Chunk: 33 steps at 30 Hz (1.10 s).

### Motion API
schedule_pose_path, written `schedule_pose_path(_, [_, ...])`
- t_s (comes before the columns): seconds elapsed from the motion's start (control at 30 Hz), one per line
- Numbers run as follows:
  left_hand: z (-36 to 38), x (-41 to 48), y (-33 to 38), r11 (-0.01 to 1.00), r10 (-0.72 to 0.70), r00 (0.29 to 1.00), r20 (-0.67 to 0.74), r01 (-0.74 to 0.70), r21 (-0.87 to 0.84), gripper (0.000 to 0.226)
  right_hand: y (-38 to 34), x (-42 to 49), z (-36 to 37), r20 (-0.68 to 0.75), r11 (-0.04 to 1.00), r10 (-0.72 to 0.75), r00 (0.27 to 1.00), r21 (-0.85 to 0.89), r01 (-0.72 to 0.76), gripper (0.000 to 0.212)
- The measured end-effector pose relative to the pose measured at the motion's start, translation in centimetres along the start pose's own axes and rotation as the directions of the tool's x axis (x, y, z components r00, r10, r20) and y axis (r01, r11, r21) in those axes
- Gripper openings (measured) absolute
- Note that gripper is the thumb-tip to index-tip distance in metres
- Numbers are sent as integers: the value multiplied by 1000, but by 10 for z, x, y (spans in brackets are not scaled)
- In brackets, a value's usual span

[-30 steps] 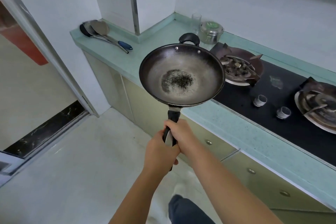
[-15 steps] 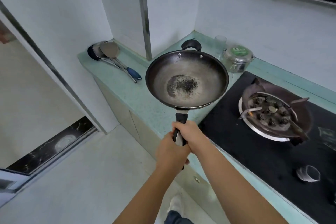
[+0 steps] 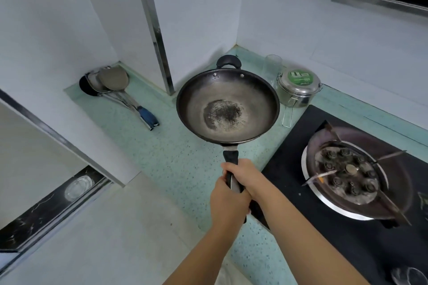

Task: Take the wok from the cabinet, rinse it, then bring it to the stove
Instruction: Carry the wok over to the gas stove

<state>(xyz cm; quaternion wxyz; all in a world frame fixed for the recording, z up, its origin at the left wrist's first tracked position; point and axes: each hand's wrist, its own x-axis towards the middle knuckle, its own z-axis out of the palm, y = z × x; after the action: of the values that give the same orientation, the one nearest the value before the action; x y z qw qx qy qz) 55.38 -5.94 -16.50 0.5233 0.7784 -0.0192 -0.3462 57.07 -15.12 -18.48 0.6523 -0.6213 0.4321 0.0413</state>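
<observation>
Countertop (image 3: 176,159), green; stove (image 3: 290,143), black hob, its burner (image 3: 345,176) lying right of the wok and apart from its rim. Wok (image 3: 228,106): held level above the countertop, handle running straight back to the person, right hand (image 3: 249,177) and left hand (image 3: 228,203) both wrapped round it, the right one nearer the burner. Against a second ago: same grip, person closer in, second burner gone from view.
</observation>
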Motion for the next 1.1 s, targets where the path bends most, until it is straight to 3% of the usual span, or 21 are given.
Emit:
schedule_pose_path(0.27, [29, 20, 10, 1000, 7, 1000, 25, -7, -17, 33, -8, 17, -31, 41, 1000, 9, 999, -26, -8, 22])
schedule_pose_path(0.6, [45, 21, 12, 988, -21, 997, 74, 33, -154, 32, -11, 14, -48, 94, 999, 27, 995, -27, -25, 22])
schedule_pose_path(0.93, [31, 27, 9, 989, 38, 971, 236, -4, -146, 42, -16, 1, -44, 9, 1000, 19, 1000, -13, -19, 15])
schedule_pose_path(1.1, [18, 28, 4, 997, 58, 937, 345, -37, -66, 32, -8, -22, -47, -163, 999, -24, 986, 40, 31, 18])
